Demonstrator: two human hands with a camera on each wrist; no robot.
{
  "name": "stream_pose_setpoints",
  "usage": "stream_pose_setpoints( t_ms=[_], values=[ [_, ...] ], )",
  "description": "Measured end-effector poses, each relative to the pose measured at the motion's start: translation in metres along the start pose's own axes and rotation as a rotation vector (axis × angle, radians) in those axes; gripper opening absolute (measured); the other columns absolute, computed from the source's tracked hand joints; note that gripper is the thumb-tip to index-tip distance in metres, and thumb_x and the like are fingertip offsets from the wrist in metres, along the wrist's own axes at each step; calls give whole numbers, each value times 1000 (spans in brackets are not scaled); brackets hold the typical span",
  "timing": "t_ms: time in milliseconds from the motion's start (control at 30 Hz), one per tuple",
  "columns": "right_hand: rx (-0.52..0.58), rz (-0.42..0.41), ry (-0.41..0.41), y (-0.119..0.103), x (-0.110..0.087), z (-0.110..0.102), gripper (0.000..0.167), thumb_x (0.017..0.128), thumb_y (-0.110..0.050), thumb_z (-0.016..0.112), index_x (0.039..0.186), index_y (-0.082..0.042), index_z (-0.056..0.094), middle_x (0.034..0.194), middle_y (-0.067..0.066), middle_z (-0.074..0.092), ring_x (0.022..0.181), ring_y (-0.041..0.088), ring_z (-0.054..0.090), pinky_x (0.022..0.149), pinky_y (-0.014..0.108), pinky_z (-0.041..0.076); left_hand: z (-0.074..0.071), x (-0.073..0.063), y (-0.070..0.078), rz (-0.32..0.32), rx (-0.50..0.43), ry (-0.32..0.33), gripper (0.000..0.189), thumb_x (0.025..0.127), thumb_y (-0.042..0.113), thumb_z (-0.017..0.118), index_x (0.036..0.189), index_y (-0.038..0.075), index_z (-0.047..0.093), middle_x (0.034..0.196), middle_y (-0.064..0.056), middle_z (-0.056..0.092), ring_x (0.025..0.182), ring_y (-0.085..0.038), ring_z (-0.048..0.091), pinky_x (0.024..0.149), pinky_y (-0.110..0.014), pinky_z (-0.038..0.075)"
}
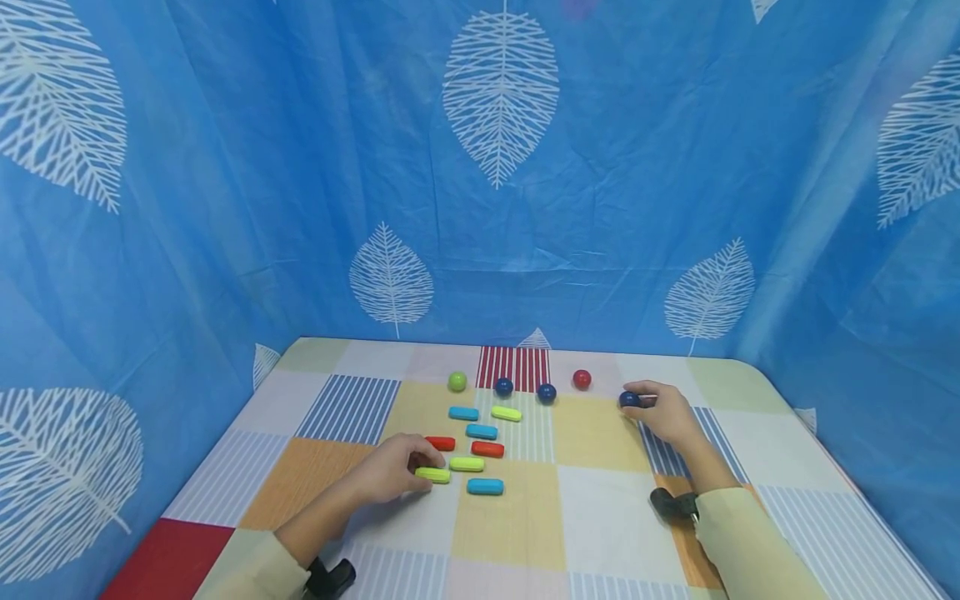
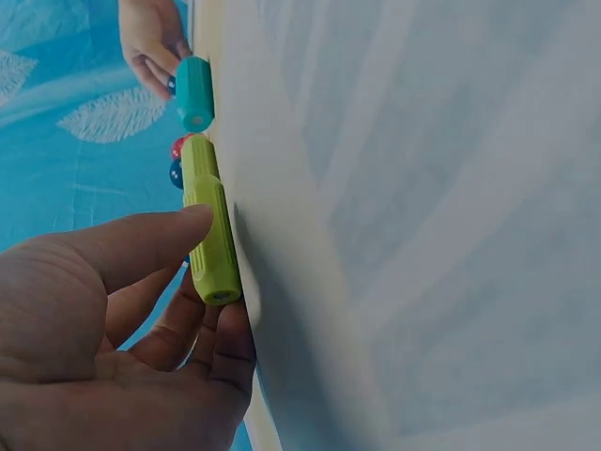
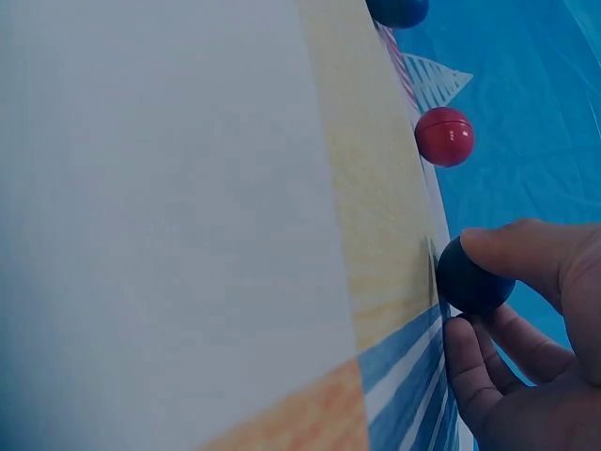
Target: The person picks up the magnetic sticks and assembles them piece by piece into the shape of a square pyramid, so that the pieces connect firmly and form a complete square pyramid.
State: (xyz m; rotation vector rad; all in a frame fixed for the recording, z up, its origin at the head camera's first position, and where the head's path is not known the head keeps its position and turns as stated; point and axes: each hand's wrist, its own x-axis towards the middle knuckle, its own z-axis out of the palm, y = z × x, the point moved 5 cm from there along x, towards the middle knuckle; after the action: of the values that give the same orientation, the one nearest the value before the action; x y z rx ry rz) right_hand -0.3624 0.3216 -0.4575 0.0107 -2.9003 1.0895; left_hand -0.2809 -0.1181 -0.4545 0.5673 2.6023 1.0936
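Note:
My left hand pinches a short yellow-green highlighter between thumb and fingers, low against the tabletop. Just right of it lies another yellow-green highlighter, with a red highlighter behind the fingers. A blue highlighter lies nearer the front. Over on the right side, my right hand holds a dark blue ball, thumb on top and fingers beneath, at the table surface. Left of that hand sits a red ball.
Two dark blue balls and a green ball stand toward the back. Several more highlighters, including a red one, lie mid-table. A patchwork cloth covers the table. Blue leaf-print curtains enclose its back and sides.

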Motion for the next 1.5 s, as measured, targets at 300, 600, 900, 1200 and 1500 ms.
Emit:
stream_pose_setpoints(
  t_ms=[300, 600, 900, 1200, 1500],
  values=[
    [27, 23, 3, 0, 0, 0, 44, 93, -10, 73, 134, 2, 62, 139, 31, 58, 122, 48, 60, 103, 56, 52, 0, 4, 1, -5, 18, -19, 25, 82, -2, 81, 100, 15, 76, 95, 4, 68, 86, -17, 55, 76, -28, 52],
    [20, 28, 2, 3, 0, 0, 43, 94, -10, 72, 135, 1, 63, 139, 30, 58, 123, 47, 60, 104, 56, 51, 0, 5, 1, 31, 30, -50, 24, 83, -1, 80, 101, 16, 77, 95, 4, 68, 85, -17, 55, 75, -27, 51],
    [25, 28, -29, 1, -7, 0, 46, 94, -18, 75, 136, -4, 64, 141, 27, 59, 123, 45, 61, 104, 57, 51, -2, 7, 4, 78, 33, -73, 24, 85, 3, 79, 104, 19, 77, 99, 6, 69, 87, -15, 58, 78, -26, 52],
    [92, -8, -49, -6, -21, 5, 46, 90, -22, 80, 129, -3, 67, 129, 24, 67, 113, 38, 66, 94, 48, 58, 7, 24, 29, 184, 0, -47, 21, 88, 9, 79, 107, 19, 78, 105, 8, 73, 90, -12, 60, 79, -25, 54],
    [186, -26, -97, -10, -33, 10, 45, 87, -21, 83, 125, -1, 68, 124, 21, 69, 109, 31, 70, 87, 33, 61, 24, 48, 51, 225, 4, -22, 23, 88, 6, 78, 109, 16, 78, 102, 5, 73, 85, -7, 62, 77, -23, 54]
  ],
)
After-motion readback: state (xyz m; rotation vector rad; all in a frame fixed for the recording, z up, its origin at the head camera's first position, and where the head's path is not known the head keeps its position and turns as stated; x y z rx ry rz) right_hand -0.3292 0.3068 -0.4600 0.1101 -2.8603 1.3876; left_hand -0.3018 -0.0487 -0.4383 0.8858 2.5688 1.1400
